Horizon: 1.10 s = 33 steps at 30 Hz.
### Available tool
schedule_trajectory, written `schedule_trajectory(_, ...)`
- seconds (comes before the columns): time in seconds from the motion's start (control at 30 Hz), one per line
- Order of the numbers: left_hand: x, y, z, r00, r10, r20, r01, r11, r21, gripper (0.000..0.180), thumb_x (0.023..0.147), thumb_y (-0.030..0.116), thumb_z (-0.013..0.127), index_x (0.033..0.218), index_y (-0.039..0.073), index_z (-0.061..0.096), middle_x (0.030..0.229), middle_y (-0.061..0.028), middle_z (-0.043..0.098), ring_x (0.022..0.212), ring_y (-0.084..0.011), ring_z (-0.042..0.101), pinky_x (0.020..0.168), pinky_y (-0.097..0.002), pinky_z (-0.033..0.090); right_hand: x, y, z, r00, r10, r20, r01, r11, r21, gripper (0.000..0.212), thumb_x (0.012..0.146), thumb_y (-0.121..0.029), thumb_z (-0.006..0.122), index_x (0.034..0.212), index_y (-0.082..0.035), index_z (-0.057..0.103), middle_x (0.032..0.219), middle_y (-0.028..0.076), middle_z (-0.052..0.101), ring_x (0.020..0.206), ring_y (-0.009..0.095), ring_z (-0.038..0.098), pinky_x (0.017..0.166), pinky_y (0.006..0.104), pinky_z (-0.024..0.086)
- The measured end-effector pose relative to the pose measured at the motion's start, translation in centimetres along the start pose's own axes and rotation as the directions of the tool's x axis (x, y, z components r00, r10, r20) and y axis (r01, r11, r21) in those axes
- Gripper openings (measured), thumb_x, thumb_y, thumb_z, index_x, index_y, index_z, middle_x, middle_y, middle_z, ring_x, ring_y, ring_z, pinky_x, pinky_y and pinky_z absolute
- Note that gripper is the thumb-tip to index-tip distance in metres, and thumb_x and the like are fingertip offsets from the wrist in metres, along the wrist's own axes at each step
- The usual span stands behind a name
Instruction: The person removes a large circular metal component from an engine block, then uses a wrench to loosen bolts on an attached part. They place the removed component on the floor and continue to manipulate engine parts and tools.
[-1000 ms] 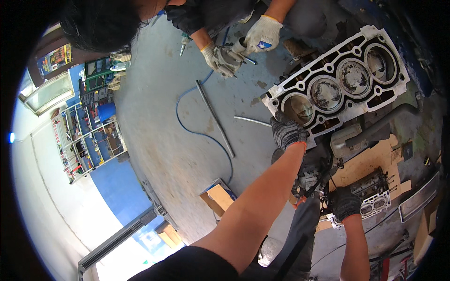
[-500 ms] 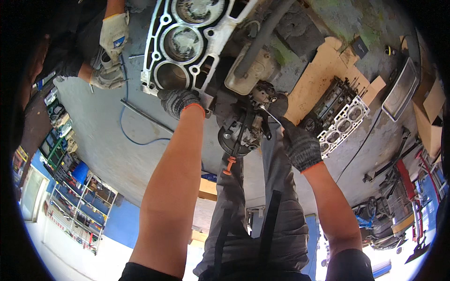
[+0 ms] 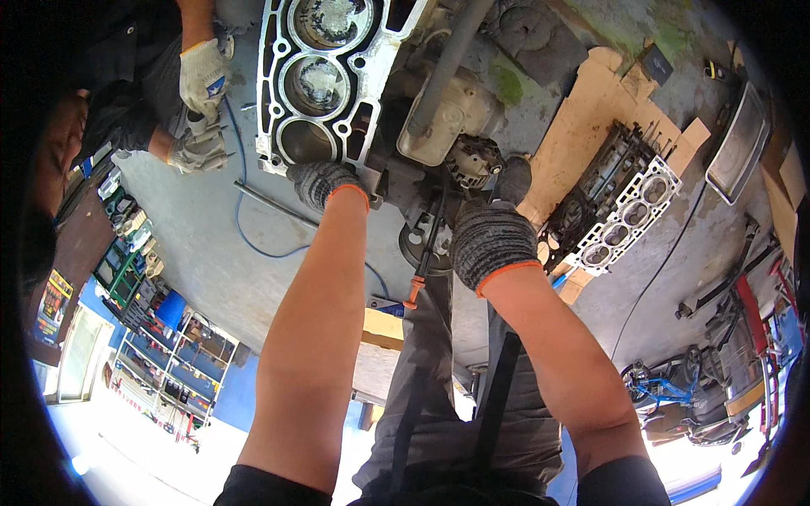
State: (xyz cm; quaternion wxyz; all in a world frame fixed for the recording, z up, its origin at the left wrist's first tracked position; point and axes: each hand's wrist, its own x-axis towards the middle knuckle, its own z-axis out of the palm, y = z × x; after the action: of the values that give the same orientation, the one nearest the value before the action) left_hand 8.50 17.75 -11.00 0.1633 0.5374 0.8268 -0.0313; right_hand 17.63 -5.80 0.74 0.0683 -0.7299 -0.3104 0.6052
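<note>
"Fingers (image 3: 302, 175) first: how does the left hand (image 3: 327, 187) have them?"

"Bent and close together, hooked over the near edge of the engine block (image 3: 371, 80) in a grasp. Their tips are out of sight. From there the block stretches away to the far side, its round bores facing up, and the gloved knuckles sit just beside the nearest one."

"What do you see moving right?"

"An orange handle (image 3: 413, 293) at the near end of a black tube (image 3: 434, 232). Beyond that, on the far side, a dull metal housing (image 3: 443, 118), with a round, slotted unit (image 3: 474, 162) at its near right."

"And the right hand (image 3: 496, 244)?"

"Its gloved back is turned up, on the near side of that round unit. Those fingers point away and are mostly hidden, so I cannot tell how far they close or whether they grasp anything."

"Further right?"

"Some cardboard (image 3: 574, 118) lies flat, with a cylinder head (image 3: 626, 221) partly on it, its pale face showing a row of round openings. Last comes a shallow metal tray (image 3: 738, 148)."
</note>
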Motion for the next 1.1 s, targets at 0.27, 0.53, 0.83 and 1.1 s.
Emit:
schedule_trajectory(0.27, 0.0, 0.2, -0.2, 1.0, -0.019, -0.017, 0.019, 0.999, 0.027, 0.034, 0.103, 0.024, 0.035, 0.119, 0.003, 0.056, 0.117, -0.0192, 0.067, 0.099, -0.0313, 0.07, 0.082, -0.0412, 0.058, 0.2, -1.3, 1.4, 0.983, 0.066, -0.171, -0.057, 0.996, 0.062, 0.02, 0.083, -0.015, 0.058, 0.093, -0.003, 0.071, 0.097, 0.019, 0.071, 0.091, 0.034, 0.07, 0.072, 0.0455, 0.055)
schedule_trajectory(0.53, 0.8, -0.7, 0.7, 0.999, -0.014, -0.032, 0.012, 0.998, -0.065, 0.031, 0.103, 0.019, 0.035, 0.121, 0.004, 0.055, 0.117, -0.0174, 0.067, 0.098, -0.0296, 0.07, 0.079, -0.0394, 0.058, 4.0, 12.4, 9.7, 0.922, 0.065, -0.382, -0.087, 0.995, -0.041, 0.026, 0.089, -0.017, 0.055, 0.11, -0.003, 0.062, 0.1, 0.021, 0.069, 0.093, 0.04, 0.067, 0.08, 0.0489, 0.053)
schedule_trajectory(0.83, 0.6, -0.7, 0.3, 0.999, 0.029, -0.021, -0.027, 0.998, 0.06, 0.048, 0.106, 0.034, 0.024, 0.123, 0.002, 0.056, 0.122, -0.0187, 0.066, 0.1, -0.0306, 0.07, 0.085, -0.0421, 0.058, 12.3, 15.5, 13.4, 0.871, 0.234, -0.431, -0.168, 0.968, 0.187, 0.033, 0.082, -0.011, 0.059, 0.114, -0.004, 0.067, 0.131, 0.025, 0.054, 0.131, 0.041, 0.045, 0.112, 0.0463, 0.035)
schedule_trajectory(1.1, -1.1, 1.1, -0.9, 0.996, 0.084, -0.033, -0.072, 0.96, 0.269, 0.038, 0.094, 0.025, 0.057, 0.126, 0.006, 0.053, 0.117, -0.0186, 0.067, 0.106, -0.0338, 0.069, 0.087, -0.046, 0.057, 8.7, 17.1, 9.0, 0.814, 0.37, -0.448, -0.198, 0.901, 0.385, 0.042, 0.087, -0.012, 0.057, 0.129, -0.005, 0.056, 0.115, 0.023, 0.065, 0.111, 0.039, 0.062, 0.096, 0.0452, 0.05)
